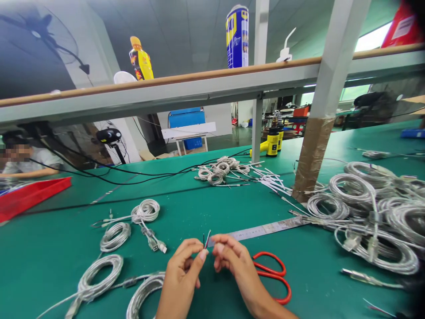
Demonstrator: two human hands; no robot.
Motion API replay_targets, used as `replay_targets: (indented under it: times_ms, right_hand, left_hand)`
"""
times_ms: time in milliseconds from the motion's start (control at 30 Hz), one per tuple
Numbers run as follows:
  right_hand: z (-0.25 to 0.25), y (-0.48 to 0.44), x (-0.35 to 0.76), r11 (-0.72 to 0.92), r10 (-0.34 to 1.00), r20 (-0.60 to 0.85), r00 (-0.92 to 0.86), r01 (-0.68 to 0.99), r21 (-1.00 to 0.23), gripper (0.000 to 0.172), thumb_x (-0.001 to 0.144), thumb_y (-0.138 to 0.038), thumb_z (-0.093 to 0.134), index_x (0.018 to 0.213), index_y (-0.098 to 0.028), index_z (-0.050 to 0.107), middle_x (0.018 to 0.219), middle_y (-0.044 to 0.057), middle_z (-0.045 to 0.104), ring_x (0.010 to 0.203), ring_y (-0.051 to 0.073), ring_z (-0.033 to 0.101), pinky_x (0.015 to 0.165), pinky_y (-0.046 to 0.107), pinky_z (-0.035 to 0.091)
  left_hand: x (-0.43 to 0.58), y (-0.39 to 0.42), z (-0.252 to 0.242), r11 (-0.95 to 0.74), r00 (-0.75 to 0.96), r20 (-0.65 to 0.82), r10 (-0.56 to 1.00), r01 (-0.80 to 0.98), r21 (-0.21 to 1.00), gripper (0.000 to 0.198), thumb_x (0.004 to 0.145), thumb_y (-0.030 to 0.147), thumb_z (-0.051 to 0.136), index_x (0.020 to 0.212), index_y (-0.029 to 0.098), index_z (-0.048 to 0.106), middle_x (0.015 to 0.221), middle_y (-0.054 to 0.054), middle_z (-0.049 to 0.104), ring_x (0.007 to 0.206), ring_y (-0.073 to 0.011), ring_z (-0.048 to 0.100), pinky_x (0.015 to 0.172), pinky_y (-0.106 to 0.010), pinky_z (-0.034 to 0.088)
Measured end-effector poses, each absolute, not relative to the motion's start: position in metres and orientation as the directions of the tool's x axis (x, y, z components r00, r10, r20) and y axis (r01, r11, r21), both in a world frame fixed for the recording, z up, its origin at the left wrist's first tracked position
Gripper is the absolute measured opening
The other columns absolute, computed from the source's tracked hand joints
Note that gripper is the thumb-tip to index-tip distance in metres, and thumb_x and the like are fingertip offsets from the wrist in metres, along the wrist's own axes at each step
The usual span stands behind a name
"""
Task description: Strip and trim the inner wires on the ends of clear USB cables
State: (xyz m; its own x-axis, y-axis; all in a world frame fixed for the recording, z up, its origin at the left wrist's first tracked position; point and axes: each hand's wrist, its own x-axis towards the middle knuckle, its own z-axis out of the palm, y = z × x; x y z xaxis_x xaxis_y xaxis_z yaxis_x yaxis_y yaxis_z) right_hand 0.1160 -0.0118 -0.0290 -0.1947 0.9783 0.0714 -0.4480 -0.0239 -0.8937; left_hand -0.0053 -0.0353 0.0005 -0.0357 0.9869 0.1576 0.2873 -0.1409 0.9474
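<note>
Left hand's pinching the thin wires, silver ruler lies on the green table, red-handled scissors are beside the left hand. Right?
One slip: the red-handled scissors are beside the right hand, as the head view shows. The left hand is pinching the thin wires, and the silver ruler lies on the green table.
</note>
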Motion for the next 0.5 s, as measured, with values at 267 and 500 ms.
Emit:
replay_targets:
  times_ms: [267,500]
  right_hand:
    - [-0.026,-0.025,0.104,0.071,0.873,0.226,-0.433,-0.345,-0.936,0.038,0.072,-0.049,0.055,0.081,-0.014,0.066,0.058,0.000,0.054,0.050,0.009,0.040,0.049,0.021,0.032]
    - [-0.034,-0.027,0.106,0.136,0.883,0.232,-0.407,-0.251,-0.958,0.037,0.073,-0.047,0.054,0.078,-0.012,0.065,0.057,-0.001,0.045,0.050,0.009,0.038,0.047,0.021,0.030]
  left_hand:
    - [-0.011,-0.031,0.000,-0.056,-0.017,0.057,0.998,0.076,0.996,0.021,0.068,0.035,0.063,0.070,0.014,0.066,0.089,-0.003,0.053,0.039,0.0003,0.034,0.033,-0.013,0.027]
    - [-0.009,-0.031,0.005,-0.173,0.023,0.173,0.985,0.016,0.985,0.012,0.069,0.028,0.063,0.067,0.016,0.066,0.076,-0.002,0.058,0.075,-0.0147,0.055,0.063,-0.018,0.044]
